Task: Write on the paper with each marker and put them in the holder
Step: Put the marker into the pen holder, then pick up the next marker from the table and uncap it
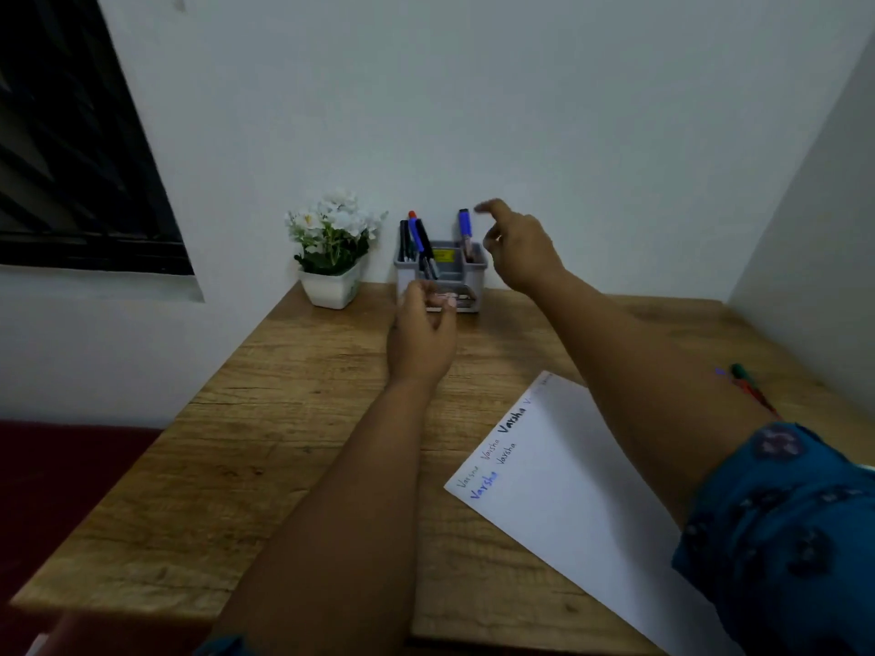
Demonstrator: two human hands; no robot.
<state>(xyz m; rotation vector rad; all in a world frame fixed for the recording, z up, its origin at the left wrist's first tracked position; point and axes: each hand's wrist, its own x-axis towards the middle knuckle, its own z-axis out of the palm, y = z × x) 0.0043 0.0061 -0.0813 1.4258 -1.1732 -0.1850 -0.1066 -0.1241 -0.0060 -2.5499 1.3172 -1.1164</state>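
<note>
Right hand (516, 248), fingers apart and empty, hovers beside the blue marker (464, 228) standing in the grey holder (476, 265) at frame centre, left hand (421, 333) loosely curled near its front; next likely fetch markers (743, 378) lying at right edge beside the paper (568, 490).

Teal sleeve (781, 527), seemingly floral-patterned; bare forearms

Grey holder (440, 272), blue marker (464, 223), white paper (577, 490), teal floral sleeve (786, 523).
</note>
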